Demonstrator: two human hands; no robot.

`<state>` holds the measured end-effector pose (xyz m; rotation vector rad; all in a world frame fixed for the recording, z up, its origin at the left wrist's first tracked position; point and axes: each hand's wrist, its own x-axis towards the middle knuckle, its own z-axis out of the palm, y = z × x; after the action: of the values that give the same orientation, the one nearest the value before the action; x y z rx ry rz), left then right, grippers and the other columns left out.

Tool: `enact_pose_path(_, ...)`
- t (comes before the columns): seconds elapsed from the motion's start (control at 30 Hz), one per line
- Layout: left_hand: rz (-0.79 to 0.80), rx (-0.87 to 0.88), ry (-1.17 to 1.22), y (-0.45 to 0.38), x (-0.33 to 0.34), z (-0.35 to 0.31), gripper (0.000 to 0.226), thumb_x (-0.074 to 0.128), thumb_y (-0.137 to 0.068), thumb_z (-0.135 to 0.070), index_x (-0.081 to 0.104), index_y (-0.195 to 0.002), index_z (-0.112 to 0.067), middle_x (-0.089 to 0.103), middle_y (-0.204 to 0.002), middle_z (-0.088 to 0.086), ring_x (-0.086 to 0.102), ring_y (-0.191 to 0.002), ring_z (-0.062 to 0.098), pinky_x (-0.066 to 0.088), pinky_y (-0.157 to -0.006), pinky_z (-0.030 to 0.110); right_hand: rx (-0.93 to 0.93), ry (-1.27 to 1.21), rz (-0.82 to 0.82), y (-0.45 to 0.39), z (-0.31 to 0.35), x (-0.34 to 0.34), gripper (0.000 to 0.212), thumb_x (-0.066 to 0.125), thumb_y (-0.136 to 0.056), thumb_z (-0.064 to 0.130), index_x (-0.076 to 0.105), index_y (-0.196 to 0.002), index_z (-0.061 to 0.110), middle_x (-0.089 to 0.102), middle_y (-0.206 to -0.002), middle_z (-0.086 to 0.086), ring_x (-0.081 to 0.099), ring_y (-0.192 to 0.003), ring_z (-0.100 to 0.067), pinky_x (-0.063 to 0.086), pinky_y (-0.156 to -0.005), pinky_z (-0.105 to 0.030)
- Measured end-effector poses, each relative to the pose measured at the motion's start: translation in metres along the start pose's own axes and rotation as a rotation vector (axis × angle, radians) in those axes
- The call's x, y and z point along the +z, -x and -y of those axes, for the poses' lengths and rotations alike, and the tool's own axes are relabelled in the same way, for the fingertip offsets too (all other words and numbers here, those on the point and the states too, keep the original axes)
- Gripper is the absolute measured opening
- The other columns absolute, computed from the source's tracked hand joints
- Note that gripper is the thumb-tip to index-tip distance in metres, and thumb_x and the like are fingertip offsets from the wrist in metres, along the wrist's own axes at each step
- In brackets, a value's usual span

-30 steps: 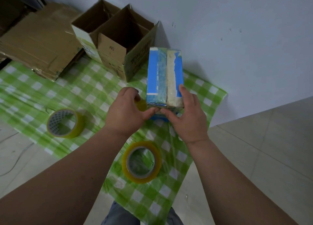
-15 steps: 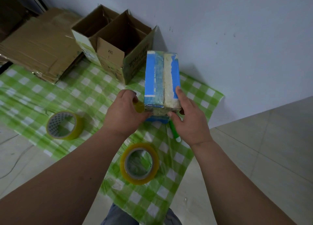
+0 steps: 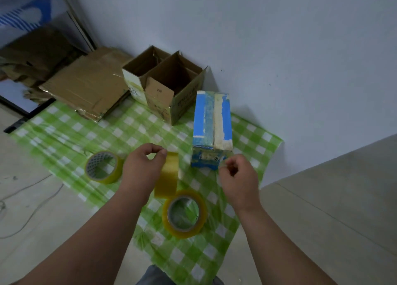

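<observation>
- Two hands: left hand point(image 3: 142, 168) grips the tape roll point(image 3: 167, 175) above the checked cloth point(image 3: 64, 130); right hand point(image 3: 238, 177) seemingly pinches its tape end point(image 3: 225, 165) beside the blue box point(image 3: 211, 126).
- Roll probably light and rigid, strip sticky and flimsy: hold by the rim.

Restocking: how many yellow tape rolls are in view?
3: held roll in the left hand; left roll on the checked cloth; near roll between the forearms. Boxes may hide more.

On the cloth point(image 3: 137, 132) the taped box point(image 3: 211, 123) stands at the far right, near the wall point(image 3: 279, 48). Two open cartons point(image 3: 171, 87) sit side by side behind and left of it, with flattened cardboard point(image 3: 86, 87) left of those. The left hand point(image 3: 141, 168) holds the held roll point(image 3: 167, 175) on edge. One tape roll point(image 3: 103, 167) lies left of that hand, and another roll point(image 3: 184, 214) lies nearer the person. The right hand point(image 3: 238, 177) is just before the taped box.
</observation>
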<state>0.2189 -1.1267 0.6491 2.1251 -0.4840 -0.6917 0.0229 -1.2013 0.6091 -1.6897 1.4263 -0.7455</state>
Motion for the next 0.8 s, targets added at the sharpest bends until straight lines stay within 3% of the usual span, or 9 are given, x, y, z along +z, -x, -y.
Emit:
enact_pose_path(0.1,0.0,-0.054,0.169,0.014,-0.004,-0.008,0.017,0.07,-0.089,-0.033,0.068,-0.074,-0.027,0.064,-0.071,-0.008,0.057,-0.065,0.018,0.053,-0.062,0.04,-0.075,-0.093,0.168,0.019,0.021,0.009,0.011,0.068,-0.083,0.033,0.063,-0.084,0.023,0.062,-0.08,0.008,0.059,-0.074,-0.004,0.047,-0.063,-0.016)
enact_pose_path(0.23,0.057,-0.126,0.394,0.031,-0.005,-0.023,0.011,0.069,-0.091,-0.023,0.069,-0.082,-0.017,0.067,-0.068,-0.001,0.062,-0.067,0.024,0.058,-0.061,0.041,-0.17,-0.084,0.435,0.029,0.051,0.012,0.053,0.053,-0.077,0.066,0.067,-0.096,0.019,0.065,-0.096,0.006,0.059,-0.094,-0.005,0.051,-0.083,-0.028)
enact_pose_path(0.33,0.057,-0.108,0.45,0.037,-0.006,-0.032,0.01,0.069,-0.091,-0.023,0.069,-0.085,-0.016,0.067,-0.076,0.005,0.061,-0.07,0.024,0.058,-0.064,0.042,-0.16,-0.082,0.556,0.031,0.061,0.007,0.046,0.061,-0.084,0.054,0.066,-0.1,0.011,0.069,-0.095,-0.006,0.064,-0.09,-0.019,0.052,-0.081,-0.046)
enact_pose_path(0.43,0.001,-0.039,0.384,0.04,-0.007,-0.038,0.013,0.07,-0.09,-0.027,0.07,-0.078,-0.022,0.068,-0.074,-0.005,0.061,-0.072,0.015,0.054,-0.061,0.035,-0.119,-0.159,0.556,0.03,0.065,-0.005,0.023,0.063,-0.093,0.036,0.062,-0.087,0.014,0.064,-0.078,0.007,0.059,-0.073,-0.009,0.053,-0.071,-0.037)
enact_pose_path(0.53,-0.023,-0.063,0.417,0.046,-0.006,-0.042,0.015,0.072,-0.089,-0.026,0.07,-0.074,-0.022,0.067,-0.072,-0.014,0.058,-0.074,0.0,0.041,-0.062,0.024,-0.102,-0.245,0.493,0.027,0.067,-0.018,0.027,0.063,-0.093,0.038,0.054,-0.074,0.021,0.05,-0.062,0.017,0.045,-0.059,0.0,0.04,-0.057,-0.019)
enact_pose_path(0.67,0.029,-0.14,0.564,0.055,-0.002,-0.048,0.015,0.069,-0.09,-0.022,0.067,-0.076,-0.021,0.065,-0.068,-0.014,0.055,-0.071,0.006,0.042,-0.07,0.028,-0.154,-0.172,0.459,0.025,0.072,-0.032,0.033,0.058,-0.081,0.063,0.059,-0.079,0.03,0.057,-0.066,0.015,0.051,-0.061,-0.001,0.044,-0.06,-0.022)
enact_pose_path(0.8,0.01,-0.123,0.626,0.061,0.001,-0.054,0.015,0.067,-0.092,-0.023,0.066,-0.077,-0.022,0.069,-0.07,-0.013,0.055,-0.075,0.01,0.043,-0.073,0.028,-0.201,-0.005,0.451,0.019,0.074,-0.043,0.059,0.049,-0.074,0.077,0.061,-0.09,0.022,0.062,-0.075,0.001,0.058,-0.068,-0.014,0.051,-0.065,-0.039)
